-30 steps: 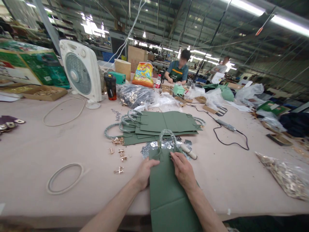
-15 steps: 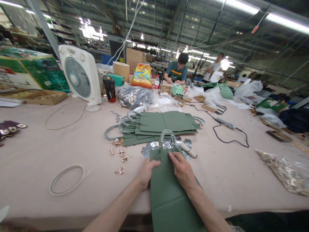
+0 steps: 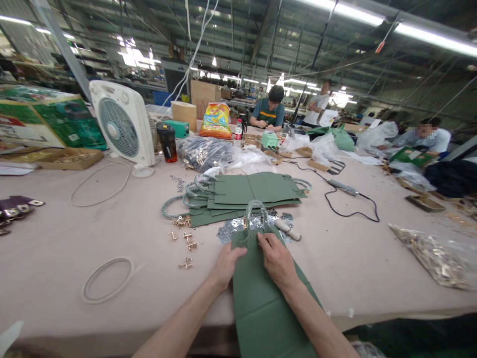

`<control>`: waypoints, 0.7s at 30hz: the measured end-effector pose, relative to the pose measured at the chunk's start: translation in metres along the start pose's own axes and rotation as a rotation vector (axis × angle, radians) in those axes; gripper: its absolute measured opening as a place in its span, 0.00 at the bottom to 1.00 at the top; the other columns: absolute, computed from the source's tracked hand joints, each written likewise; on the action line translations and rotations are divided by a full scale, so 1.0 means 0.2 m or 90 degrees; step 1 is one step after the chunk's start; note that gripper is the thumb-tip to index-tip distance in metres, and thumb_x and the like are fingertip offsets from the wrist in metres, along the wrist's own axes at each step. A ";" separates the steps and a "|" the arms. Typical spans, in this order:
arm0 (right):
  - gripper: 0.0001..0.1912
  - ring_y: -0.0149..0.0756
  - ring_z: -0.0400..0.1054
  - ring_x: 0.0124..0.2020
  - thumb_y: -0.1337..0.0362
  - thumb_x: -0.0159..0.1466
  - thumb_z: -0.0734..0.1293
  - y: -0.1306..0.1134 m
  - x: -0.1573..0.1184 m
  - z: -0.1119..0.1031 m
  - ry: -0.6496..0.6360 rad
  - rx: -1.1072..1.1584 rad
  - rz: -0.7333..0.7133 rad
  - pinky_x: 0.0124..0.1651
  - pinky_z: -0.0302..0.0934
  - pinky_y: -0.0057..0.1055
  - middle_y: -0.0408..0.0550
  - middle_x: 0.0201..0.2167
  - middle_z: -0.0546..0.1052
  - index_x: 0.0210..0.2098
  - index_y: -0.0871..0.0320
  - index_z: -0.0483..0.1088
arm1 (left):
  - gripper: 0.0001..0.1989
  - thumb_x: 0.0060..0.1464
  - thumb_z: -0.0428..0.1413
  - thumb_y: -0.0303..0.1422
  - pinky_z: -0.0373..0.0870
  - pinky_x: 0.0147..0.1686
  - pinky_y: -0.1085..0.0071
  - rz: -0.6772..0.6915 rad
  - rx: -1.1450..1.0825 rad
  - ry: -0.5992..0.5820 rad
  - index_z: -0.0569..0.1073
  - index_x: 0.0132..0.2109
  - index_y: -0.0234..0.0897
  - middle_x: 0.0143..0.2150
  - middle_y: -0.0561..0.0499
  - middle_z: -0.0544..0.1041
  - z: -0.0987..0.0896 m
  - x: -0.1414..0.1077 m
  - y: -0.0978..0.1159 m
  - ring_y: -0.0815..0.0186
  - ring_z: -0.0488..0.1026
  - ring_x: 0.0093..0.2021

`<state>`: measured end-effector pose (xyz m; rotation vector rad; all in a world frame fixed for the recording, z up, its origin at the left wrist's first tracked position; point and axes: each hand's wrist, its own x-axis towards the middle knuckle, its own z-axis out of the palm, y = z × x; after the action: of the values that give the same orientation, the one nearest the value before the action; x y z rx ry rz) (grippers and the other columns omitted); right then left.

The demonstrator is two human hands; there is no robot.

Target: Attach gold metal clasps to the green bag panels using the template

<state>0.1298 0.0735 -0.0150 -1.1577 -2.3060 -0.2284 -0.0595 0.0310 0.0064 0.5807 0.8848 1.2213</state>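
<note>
A green bag panel point(image 3: 261, 308) hangs over the table's front edge, its plastic-wrapped handle point(image 3: 257, 206) standing up at the far end. My left hand point(image 3: 226, 266) is closed on the panel's left edge, thumb on top. My right hand point(image 3: 278, 258) is closed at the panel's upper part, fingertips pinched near the right foot of the handle; whether a small part is between them I cannot tell. Just beyond lie loose metal plates point(image 3: 228, 231) and a pale wrapped rod point(image 3: 288, 230). Behind them is a stack of green panels point(image 3: 249, 189) with wrapped handles.
Gold metal fittings point(image 3: 186, 263) and a tape roll point(image 3: 108, 280) lie at left. A white fan point(image 3: 122, 124) and a dark tumbler point(image 3: 167, 143) stand farther back. At right are a corded tool point(image 3: 343, 187) and a bag of metal parts point(image 3: 432, 256). Co-workers sit across the table.
The view has shifted slightly to the right, and another person now shows at the far right. Both hands keep their places on the green panel, my right fingertips barely moving.
</note>
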 end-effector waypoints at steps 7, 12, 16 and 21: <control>0.21 0.48 0.72 0.45 0.73 0.73 0.58 -0.03 0.01 -0.01 -0.015 -0.063 -0.020 0.44 0.71 0.40 0.58 0.45 0.77 0.62 0.59 0.69 | 0.19 0.45 0.65 0.32 0.74 0.36 0.67 0.002 -0.009 -0.002 0.80 0.46 0.32 0.35 0.45 0.85 0.02 -0.01 0.01 0.56 0.80 0.34; 0.31 0.52 0.71 0.46 0.80 0.65 0.58 -0.11 0.01 0.01 -0.048 -0.101 -0.027 0.44 0.72 0.44 0.63 0.47 0.76 0.65 0.63 0.66 | 0.19 0.44 0.68 0.32 0.74 0.37 0.67 0.000 -0.053 0.008 0.80 0.45 0.32 0.33 0.46 0.84 0.01 0.00 0.00 0.57 0.80 0.34; 0.33 0.54 0.70 0.43 0.81 0.63 0.56 -0.19 0.00 0.04 -0.078 -0.152 0.035 0.39 0.72 0.47 0.67 0.46 0.75 0.67 0.67 0.63 | 0.19 0.43 0.67 0.33 0.75 0.38 0.65 0.000 -0.030 0.008 0.80 0.44 0.32 0.34 0.45 0.84 0.00 0.00 0.00 0.55 0.80 0.35; 0.33 0.50 0.68 0.56 0.79 0.66 0.56 -0.13 -0.03 -0.01 -0.039 0.080 0.098 0.58 0.69 0.49 0.60 0.55 0.73 0.69 0.57 0.62 | 0.20 0.46 0.65 0.35 0.76 0.40 0.60 0.006 0.033 0.005 0.78 0.47 0.32 0.40 0.42 0.84 0.01 0.00 0.00 0.52 0.81 0.38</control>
<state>0.1136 0.0526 -0.0150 -1.2860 -2.2344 0.0094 -0.0585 0.0305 0.0075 0.6227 0.9233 1.2126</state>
